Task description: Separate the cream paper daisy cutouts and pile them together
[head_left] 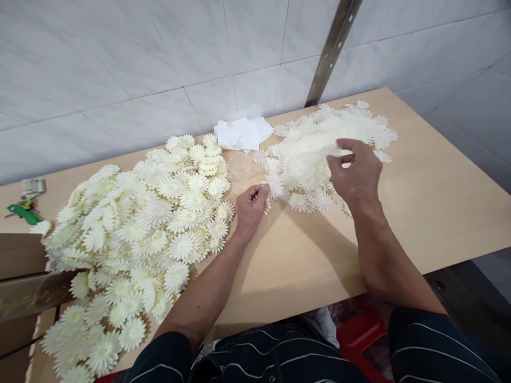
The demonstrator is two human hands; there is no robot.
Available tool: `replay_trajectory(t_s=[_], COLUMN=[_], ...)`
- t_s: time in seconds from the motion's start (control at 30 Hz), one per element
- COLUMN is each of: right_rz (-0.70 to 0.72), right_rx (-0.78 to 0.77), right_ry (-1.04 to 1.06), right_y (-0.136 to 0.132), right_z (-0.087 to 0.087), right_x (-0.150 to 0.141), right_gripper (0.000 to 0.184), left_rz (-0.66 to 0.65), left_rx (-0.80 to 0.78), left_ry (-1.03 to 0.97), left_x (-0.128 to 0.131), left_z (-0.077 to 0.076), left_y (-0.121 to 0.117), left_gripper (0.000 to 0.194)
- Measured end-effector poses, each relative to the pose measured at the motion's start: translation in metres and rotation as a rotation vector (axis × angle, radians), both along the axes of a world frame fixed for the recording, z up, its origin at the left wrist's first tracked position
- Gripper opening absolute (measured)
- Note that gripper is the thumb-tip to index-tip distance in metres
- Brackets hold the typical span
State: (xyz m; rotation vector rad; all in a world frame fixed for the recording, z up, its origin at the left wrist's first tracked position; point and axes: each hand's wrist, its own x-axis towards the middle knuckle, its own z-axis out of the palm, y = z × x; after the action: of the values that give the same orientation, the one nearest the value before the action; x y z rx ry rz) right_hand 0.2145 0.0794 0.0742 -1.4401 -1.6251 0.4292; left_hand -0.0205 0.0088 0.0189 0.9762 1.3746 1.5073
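Observation:
My left hand (250,208) is closed in a pinch at the middle of the table, its fingertips at the edge of a white daisy-shaped flower piece (275,185). Part of another petal piece shows just below that thumb. To the right, my right hand (356,173) hovers over a loose pile of pale flower pieces (315,146), thumb and forefinger apart with nothing visible between them. A larger heap of cream flower heads (159,213) with yellowish centres spreads left of my left hand.
White papers (242,133) and a clear round dish (239,166) lie between the piles. At far left are a green-handled tool (24,213), a small box (33,187) and a taped cardboard box (22,298). A metal post (332,53) stands against the tiled wall. Below the table's edge is a red stool (361,332).

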Motion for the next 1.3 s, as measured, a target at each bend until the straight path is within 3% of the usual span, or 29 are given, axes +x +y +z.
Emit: replay_trajectory(t_s=[0.07,0.13,0.2,0.3,0.37,0.6,0.77,0.87,0.97,1.07,1.2,1.3], right_rz=[-0.142,-0.157,0.004,0.365,0.444,0.263,0.013,-0.124,-0.122,-0.031,0.271,0.356], right_rx=[0.132,0.18,0.094,-0.207,-0.312,-0.273,-0.04,0.155,0.215,0.124,-0.23,-0.391], right_ry=[-0.055,-0.038,0.03,0.042,-0.003,-0.078,-0.123,-0.164,-0.165,-0.09,-0.035,0.003], right_y=[0.0,-0.005,-0.013,-0.024,-0.027,-0.021,-0.007,0.001,0.002,-0.007,-0.023,-0.029], right_z=[0.001,0.004,0.006,0.003,0.001,-0.001,-0.008,-0.01,-0.009,-0.011,-0.018,-0.022], right_x=[0.001,-0.006,-0.02,-0.042,-0.053,-0.048,-0.023,-0.003,0.003,-0.013,-0.049,-0.065], right_gripper=[0.035,0.03,0.029,0.038,0.039,0.031,0.025,0.041,0.049,0.038,0.036,0.039], left_rz=[-0.014,-0.018,-0.019,-0.032,-0.047,-0.003,-0.019,-0.019,-0.035,-0.051,-0.102,-0.161], left_rx=[-0.001,0.005,0.026,0.066,0.081,0.04,-0.047,0.012,0.072,0.148,0.234,0.233], left_ry=[0.024,0.046,0.071,0.114,0.137,0.029,-0.194,-0.17,-0.108,-0.055,-0.013,-0.009], left_x=[0.002,0.003,0.004,0.005,0.005,0.002,-0.001,-0.001,-0.001,-0.002,-0.004,-0.005], left_z=[0.003,0.006,0.007,0.005,0.002,-0.005,-0.013,-0.021,-0.03,-0.033,-0.031,-0.029], left_y=[-0.001,-0.003,-0.004,-0.005,-0.005,-0.001,0.005,0.008,0.009,0.009,0.007,0.005], left_gripper=[0.038,0.035,0.033,0.034,0.038,0.046,0.029,0.039,0.043,0.041,0.042,0.048])
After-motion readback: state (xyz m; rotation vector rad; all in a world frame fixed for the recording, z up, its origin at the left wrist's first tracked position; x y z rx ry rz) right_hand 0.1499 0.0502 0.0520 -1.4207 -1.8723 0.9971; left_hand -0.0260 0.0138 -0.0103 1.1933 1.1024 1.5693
